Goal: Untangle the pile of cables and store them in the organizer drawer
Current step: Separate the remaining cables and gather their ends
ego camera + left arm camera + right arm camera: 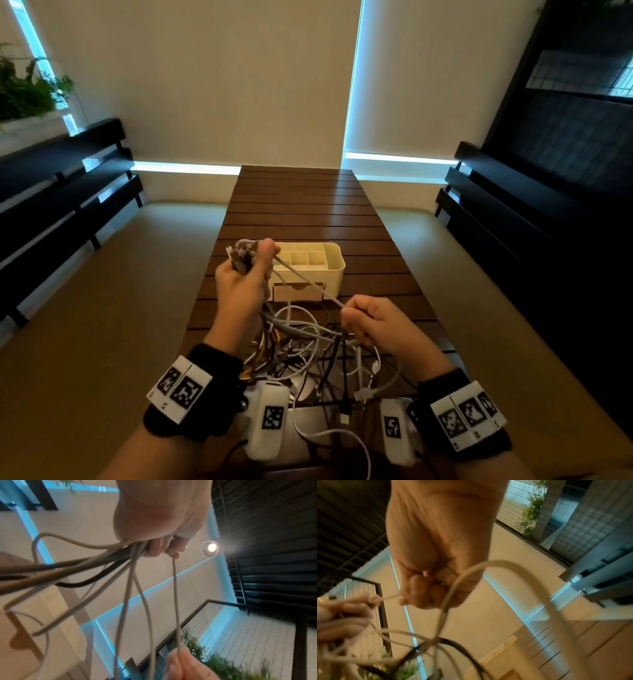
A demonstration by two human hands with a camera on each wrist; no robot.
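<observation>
Near edge: cables [308, 346] mostly knotted on table [301, 205]; left hand [245, 274] fists a bundle, right hand [371, 320] pinches one grey strand taut. Organizer [329, 270] beyond holds none; untangling barely begun

Slatted wood table [301, 205], dark benches [61, 192], pale blinds [205, 78]

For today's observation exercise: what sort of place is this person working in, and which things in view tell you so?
Probably a covered patio or balcony lounge: a slatted wooden table flanked by dark benches, with potted greenery and mesh railing at the edges.
</observation>
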